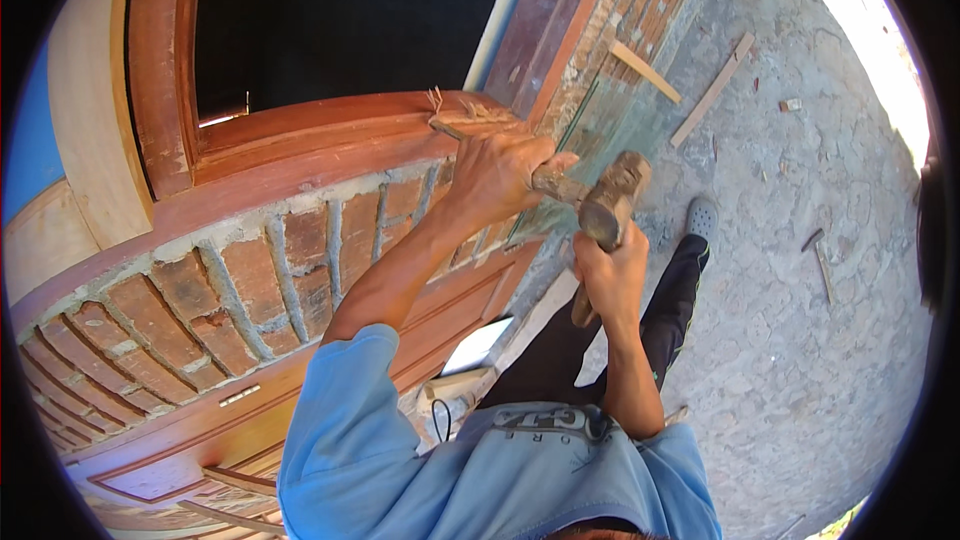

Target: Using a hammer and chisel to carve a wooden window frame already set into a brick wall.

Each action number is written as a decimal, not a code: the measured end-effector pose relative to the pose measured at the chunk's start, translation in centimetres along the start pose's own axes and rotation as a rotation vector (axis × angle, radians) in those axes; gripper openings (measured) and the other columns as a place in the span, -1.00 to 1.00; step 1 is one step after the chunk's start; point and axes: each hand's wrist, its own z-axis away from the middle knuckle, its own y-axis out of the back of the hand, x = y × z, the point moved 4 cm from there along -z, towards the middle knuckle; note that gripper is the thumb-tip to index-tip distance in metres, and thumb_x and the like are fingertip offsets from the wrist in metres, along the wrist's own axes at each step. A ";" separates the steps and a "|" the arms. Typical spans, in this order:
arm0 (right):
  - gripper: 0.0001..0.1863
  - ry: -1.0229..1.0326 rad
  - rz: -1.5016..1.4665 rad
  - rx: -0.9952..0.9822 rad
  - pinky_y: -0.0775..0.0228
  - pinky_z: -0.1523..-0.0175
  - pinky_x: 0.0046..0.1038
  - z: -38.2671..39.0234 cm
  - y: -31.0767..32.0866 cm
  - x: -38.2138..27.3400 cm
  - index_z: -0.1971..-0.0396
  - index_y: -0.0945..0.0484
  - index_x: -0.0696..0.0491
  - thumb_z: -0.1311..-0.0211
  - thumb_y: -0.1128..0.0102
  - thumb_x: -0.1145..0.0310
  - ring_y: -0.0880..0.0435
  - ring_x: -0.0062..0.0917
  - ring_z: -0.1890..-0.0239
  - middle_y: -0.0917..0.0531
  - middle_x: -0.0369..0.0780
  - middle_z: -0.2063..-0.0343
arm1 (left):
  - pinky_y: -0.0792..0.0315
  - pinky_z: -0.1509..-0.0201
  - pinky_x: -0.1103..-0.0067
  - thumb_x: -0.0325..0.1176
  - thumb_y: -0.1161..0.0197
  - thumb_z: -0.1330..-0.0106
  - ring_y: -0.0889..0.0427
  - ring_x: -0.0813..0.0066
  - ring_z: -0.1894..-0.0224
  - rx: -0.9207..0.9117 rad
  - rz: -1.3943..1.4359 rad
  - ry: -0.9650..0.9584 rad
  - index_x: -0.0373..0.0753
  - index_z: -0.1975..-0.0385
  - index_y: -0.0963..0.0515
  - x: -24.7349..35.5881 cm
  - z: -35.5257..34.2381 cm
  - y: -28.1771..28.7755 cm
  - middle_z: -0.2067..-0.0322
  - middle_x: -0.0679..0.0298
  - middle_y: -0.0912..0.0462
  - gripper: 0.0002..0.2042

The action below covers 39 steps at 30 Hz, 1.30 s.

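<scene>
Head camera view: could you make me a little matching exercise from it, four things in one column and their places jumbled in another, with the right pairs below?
Things
1. Chisel
2. Heavy hammer
3. Small hammer
4. Wood shavings

Places
A. Lying on the grey floor
B. Gripped in the right hand
C. On the reddish wooden sill
D. Gripped in the left hand

Right pairs: 1-D, 2-B, 3-A, 4-C

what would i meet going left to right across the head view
Pale wooden board → left hand → mallet head → perforated grey clog → small hammer on the ground
</scene>
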 end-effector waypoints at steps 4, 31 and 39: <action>-0.88 0.243 -0.402 0.234 -0.29 0.62 -0.55 3.2 3.0 -2.6 0.48 -0.26 0.05 -0.12 0.01 0.57 -0.32 -0.61 0.77 -0.38 -0.29 0.72 | -0.25 0.57 0.32 -0.17 -0.42 -0.17 -0.49 0.18 0.67 -0.026 -0.020 0.027 -0.20 0.71 -0.41 -0.7 0.5 0.5 0.75 0.19 -0.43 -0.62; -0.87 0.079 -0.396 0.278 -0.28 0.63 -0.49 3.9 5.8 -0.6 0.51 -0.27 0.13 -0.06 0.03 0.67 -0.32 -0.56 0.78 -0.34 -0.25 0.73 | -0.29 0.60 0.35 -0.13 -0.43 -0.15 -0.48 0.23 0.72 -0.036 -0.032 -0.147 -0.18 0.75 -0.39 1.0 1.1 0.1 0.76 0.22 -0.45 -0.59; -0.85 0.123 -0.405 0.305 -0.25 0.65 -0.54 3.1 6.2 -2.4 0.49 -0.24 0.04 -0.08 0.02 0.60 -0.20 -0.65 0.78 -0.27 -0.32 0.73 | -0.23 0.61 0.38 -0.27 -0.52 -0.03 -0.43 0.26 0.73 0.004 0.000 -0.046 -0.19 0.75 -0.41 1.3 -0.4 1.9 0.76 0.26 -0.43 -0.64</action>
